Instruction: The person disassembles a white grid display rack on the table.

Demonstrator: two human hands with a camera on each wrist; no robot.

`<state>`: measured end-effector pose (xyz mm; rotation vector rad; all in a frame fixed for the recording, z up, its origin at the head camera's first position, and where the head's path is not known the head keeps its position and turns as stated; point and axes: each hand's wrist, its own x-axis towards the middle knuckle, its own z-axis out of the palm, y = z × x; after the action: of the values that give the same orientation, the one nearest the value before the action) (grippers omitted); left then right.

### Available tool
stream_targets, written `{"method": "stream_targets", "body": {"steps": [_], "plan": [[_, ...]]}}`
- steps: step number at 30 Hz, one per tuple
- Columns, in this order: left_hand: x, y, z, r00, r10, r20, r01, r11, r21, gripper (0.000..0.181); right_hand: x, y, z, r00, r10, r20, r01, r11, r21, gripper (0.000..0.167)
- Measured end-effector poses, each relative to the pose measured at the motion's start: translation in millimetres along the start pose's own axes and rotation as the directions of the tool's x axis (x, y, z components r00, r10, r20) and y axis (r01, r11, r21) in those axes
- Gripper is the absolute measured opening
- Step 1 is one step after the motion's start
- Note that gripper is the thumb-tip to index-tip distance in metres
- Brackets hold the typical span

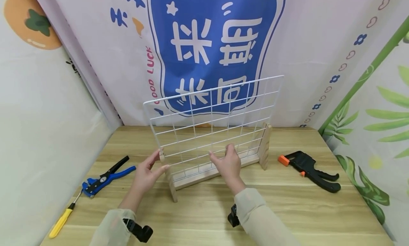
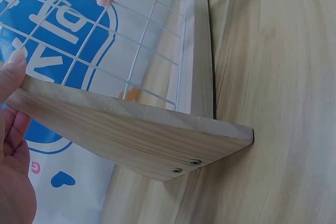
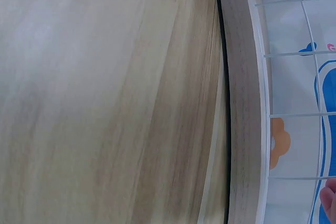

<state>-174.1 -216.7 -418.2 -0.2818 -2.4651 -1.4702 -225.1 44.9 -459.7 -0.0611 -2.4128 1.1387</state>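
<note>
A white wire grid panel stands upright, leaning slightly, in a wooden base made of a bottom bar and two side pieces. My left hand holds the upper end of the left wooden side piece, thumb on the near side and fingers behind. Two screw heads show low on its outer face. At the grid's lower middle, my right hand grips the wires with thumb and curled fingers spread apart; the exact contact is partly hidden. The right side piece stands untouched.
Blue-and-black wire strippers lie left on the wood-grain table, beside a yellow-handled screwdriver. On the right lies a black clamp with orange pads. A printed cloth hangs behind the table.
</note>
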Motion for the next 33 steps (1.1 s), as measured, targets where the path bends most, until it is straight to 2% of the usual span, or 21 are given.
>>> {"method": "stream_targets", "body": {"steps": [3, 7, 13, 15, 25, 33], "plan": [[-2.1, 0.8, -1.0, 0.999, 0.032, -0.019, -0.032, 0.999, 0.002, 0.058, -1.1, -1.1, 0.8, 1.000, -0.022, -0.016, 0.022, 1.000, -0.007, 0.052], [-2.8, 0.4, -1.6, 0.999, 0.043, -0.030, -0.043, 0.999, -0.014, 0.057, -2.3, -2.3, 1.5, 0.998, -0.046, -0.038, 0.045, 0.999, -0.011, 0.052], [-5.3, -2.4, 3.0, 0.995, 0.093, -0.042, -0.099, 0.983, -0.158, 0.059, -2.5, -1.4, 2.7, 0.994, -0.083, -0.064, 0.082, 0.996, -0.028, 0.051], [-5.9, -3.8, 4.2, 0.992, 0.112, -0.052, -0.120, 0.976, -0.182, 0.060, -2.1, -0.6, 3.0, 0.993, -0.099, -0.069, 0.097, 0.995, -0.035, 0.051], [-1.2, -5.3, 3.0, 0.994, 0.110, -0.015, -0.111, 0.990, -0.084, 0.059, -0.4, 1.3, 1.1, 0.981, -0.157, -0.114, 0.152, 0.987, -0.043, 0.054], [-6.2, -5.3, 2.1, 0.997, 0.072, 0.011, -0.070, 0.992, -0.101, 0.058, 1.1, 1.7, -0.5, 0.965, -0.229, -0.131, 0.219, 0.972, -0.088, 0.048]]}}
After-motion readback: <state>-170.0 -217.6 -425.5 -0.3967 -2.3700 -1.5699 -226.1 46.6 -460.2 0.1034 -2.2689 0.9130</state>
